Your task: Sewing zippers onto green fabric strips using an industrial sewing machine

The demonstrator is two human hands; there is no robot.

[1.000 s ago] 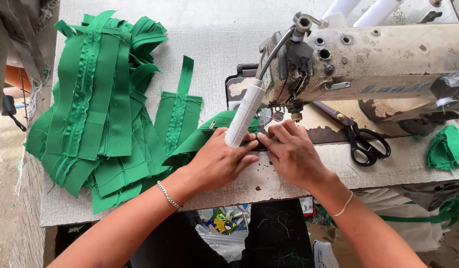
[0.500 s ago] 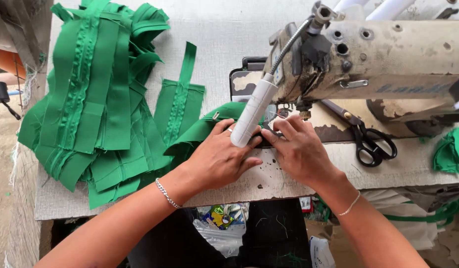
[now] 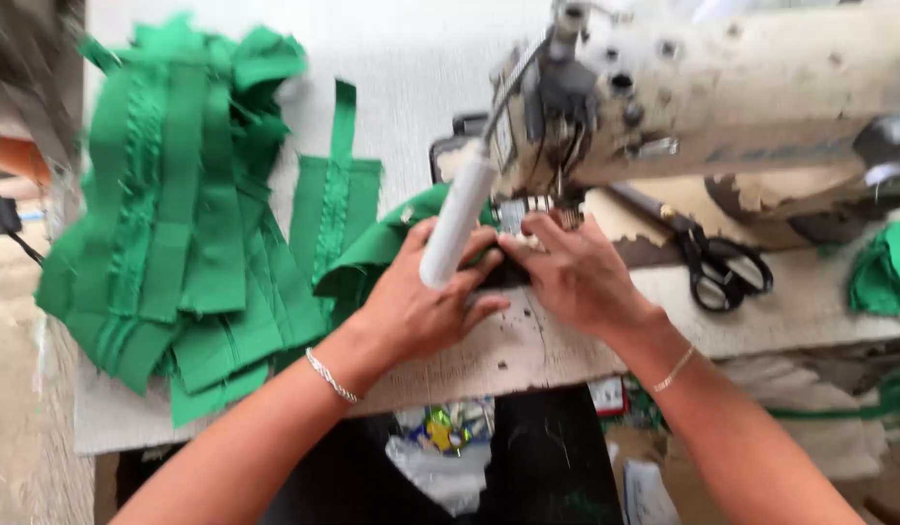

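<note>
A folded green fabric piece [image 3: 391, 248] is lying at centre frame, its right end running under the head of the sewing machine [image 3: 703, 92] near the needle area, which is blurred and partly hidden by a white tube lamp [image 3: 457, 228] slanting down in front of it. The left hand [image 3: 421, 306] is resting palm down on the fabric, fingers spread slightly and pressing the cloth flat against the table, thumb side toward the needle. The right hand [image 3: 576, 277] is lying just beside it, right of centre, fingers held together and pointing up-left, fingertips touching the fabric edge right below the presser foot; whether they are pinching the cloth cannot be told. Each wrist is wearing a thin bracelet, the left one [image 3: 331, 377] silver-coloured. The two hands are nearly touching at the fingertips. Black-handled scissors [image 3: 707, 262] are lying on the machine bed to the right of the right hand, apart from it. A pleated green strip [image 3: 333, 209] is lying just left of the folded piece, and a large heap of green fabric strips [image 3: 168, 224] is covering the left part of the pale worktable [image 3: 528, 350]. More green cloth [image 3: 882, 272] is showing at the right edge.
</note>
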